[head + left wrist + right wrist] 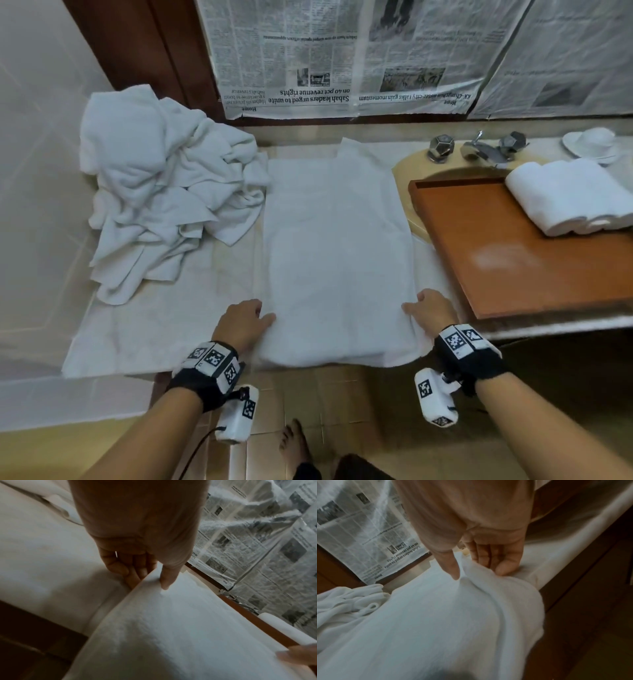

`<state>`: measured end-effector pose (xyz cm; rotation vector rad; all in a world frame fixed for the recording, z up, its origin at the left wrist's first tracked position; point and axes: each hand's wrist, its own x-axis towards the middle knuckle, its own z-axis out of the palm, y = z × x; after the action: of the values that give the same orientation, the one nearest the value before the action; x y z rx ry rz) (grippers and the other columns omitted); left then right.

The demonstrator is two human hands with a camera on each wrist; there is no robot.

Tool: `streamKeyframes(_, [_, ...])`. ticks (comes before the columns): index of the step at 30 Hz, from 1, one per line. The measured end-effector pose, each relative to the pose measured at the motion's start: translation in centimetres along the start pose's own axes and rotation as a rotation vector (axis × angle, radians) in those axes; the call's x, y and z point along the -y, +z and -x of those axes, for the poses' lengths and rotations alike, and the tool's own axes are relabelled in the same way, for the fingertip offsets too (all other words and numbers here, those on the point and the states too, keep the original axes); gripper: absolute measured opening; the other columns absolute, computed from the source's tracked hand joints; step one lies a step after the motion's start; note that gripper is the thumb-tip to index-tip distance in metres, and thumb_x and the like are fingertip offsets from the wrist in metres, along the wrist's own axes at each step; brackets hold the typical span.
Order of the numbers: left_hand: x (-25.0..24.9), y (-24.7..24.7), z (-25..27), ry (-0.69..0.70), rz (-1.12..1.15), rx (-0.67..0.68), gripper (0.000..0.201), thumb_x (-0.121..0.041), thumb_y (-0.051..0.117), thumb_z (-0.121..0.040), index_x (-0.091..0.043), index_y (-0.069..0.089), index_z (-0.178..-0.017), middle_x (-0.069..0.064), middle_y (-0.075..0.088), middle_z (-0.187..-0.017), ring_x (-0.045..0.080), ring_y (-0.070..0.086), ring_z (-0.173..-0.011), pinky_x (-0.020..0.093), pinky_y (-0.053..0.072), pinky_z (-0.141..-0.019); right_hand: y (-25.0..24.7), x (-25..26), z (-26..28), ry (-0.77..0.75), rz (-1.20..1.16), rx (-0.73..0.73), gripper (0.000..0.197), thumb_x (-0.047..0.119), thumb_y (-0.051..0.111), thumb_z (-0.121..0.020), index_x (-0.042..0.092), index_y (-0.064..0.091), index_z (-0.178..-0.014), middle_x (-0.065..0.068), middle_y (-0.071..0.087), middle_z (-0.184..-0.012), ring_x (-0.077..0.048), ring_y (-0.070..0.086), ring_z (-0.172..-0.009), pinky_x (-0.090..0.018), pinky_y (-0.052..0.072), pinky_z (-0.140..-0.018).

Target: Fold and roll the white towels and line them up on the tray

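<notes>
A white towel (335, 240), folded into a long strip, lies flat on the counter and runs away from me. My left hand (246, 322) pinches its near left edge; the left wrist view shows the thumb (165, 580) on top and the fingers tucked under. My right hand (428, 311) pinches the near right edge, where the towel (436, 615) bunches up between thumb and fingers. The near end of the strip hangs over the counter's front edge. A brown wooden tray (496, 257) sits to the right, with rolled white towels (568, 198) at its far right.
A heap of loose white towels (164, 192) fills the left of the counter. Behind the tray are a metal tap (479, 147) and an upturned white cup on a saucer (592, 142). Newspaper (342, 58) covers the back wall. A cloth (154, 329) covers the counter.
</notes>
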<state>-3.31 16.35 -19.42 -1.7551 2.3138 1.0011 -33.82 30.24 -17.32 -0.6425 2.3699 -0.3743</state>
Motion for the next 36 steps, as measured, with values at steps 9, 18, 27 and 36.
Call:
streamKeyframes(9, [1.7,-3.2,0.3,-0.025,-0.026,0.25,0.039,-0.034,0.075,-0.078,-0.019,0.048,-0.054,-0.003,0.053,-0.058,0.012,0.05,-0.059,0.024,0.035,-0.055,-0.8,1.3,-0.8,0.078,0.037,0.109,0.037,0.019,0.068,-0.083,0.003,0.051,-0.111,-0.013,0.056,-0.104,-0.032,0.058,-0.091,-0.033,0.049,-0.072])
streamKeyframes(18, [-0.2,-2.1,-2.3,-0.109,-0.061,0.209,0.036,-0.029,0.07,-0.082,-0.016,0.047,-0.056,0.001,0.052,-0.063,0.015,0.05,-0.062,0.024,0.036,-0.056,-1.9,-0.3,-2.6,0.176,0.055,0.094,0.031,0.015,0.061,-0.083,-0.003,0.054,-0.107,-0.014,0.058,-0.094,-0.03,0.06,-0.082,-0.039,0.055,-0.079])
streamKeyframes(27, [-3.0,-1.3,-4.7,-0.151,0.016,-0.042,0.039,-0.04,0.06,-0.086,-0.014,0.04,-0.065,0.003,0.051,-0.07,0.024,0.054,-0.069,0.03,0.032,-0.056,-2.6,1.9,-5.0,0.006,0.058,0.046,0.03,0.018,0.059,-0.088,0.0,0.056,-0.111,-0.014,0.058,-0.107,-0.029,0.056,-0.09,-0.029,0.046,-0.075])
streamKeyframes(36, [-4.7,-3.0,-7.3,-0.23,0.032,0.104,0.029,-0.04,0.071,-0.08,-0.014,0.059,-0.085,0.002,0.061,-0.091,0.022,0.058,-0.088,0.027,0.042,-0.067,-4.0,3.9,-7.1,0.007,0.097,0.077,0.037,0.03,0.059,-0.091,0.002,0.053,-0.115,-0.011,0.058,-0.1,-0.026,0.054,-0.078,-0.026,0.042,-0.062])
